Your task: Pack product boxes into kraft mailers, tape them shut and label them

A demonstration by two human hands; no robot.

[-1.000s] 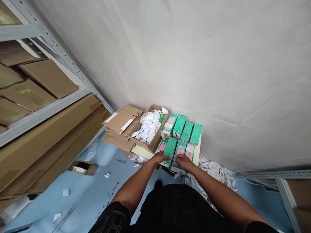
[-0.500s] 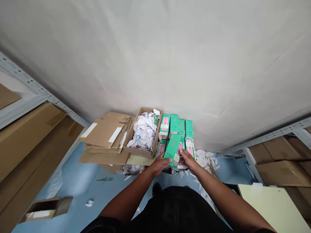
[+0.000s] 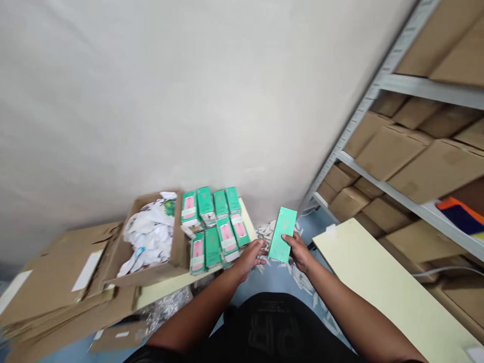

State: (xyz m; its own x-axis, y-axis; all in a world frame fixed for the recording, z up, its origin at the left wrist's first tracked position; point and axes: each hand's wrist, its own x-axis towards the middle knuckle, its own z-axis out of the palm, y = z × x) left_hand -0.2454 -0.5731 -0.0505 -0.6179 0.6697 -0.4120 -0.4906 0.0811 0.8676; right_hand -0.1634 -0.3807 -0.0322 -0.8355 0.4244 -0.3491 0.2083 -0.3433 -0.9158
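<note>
A green box (image 3: 282,232) stands out in front of me, held by its right side in my right hand (image 3: 299,250), thumb across its front. Just left of it is my left hand (image 3: 250,258), fingers apart and not around anything. Several more green boxes (image 3: 213,247), some showing a pink panel, stand in two rows on a pale table (image 3: 166,288). My left hand is near the right end of the front row. Beside these boxes sits an open cardboard box (image 3: 177,247) filled with crumpled white paper (image 3: 149,234).
Flattened cardboard (image 3: 64,262) is stacked at the left. Bubble wrap (image 3: 170,308) lies under the table. At the right are a second pale tabletop (image 3: 389,272) and a metal shelf (image 3: 408,194) loaded with cartons. White scraps (image 3: 302,282) litter the blue floor.
The view has swung to the right. My left hand has let go of the green box, and my right hand has carried it away from the rows, over the gap between the tables.
</note>
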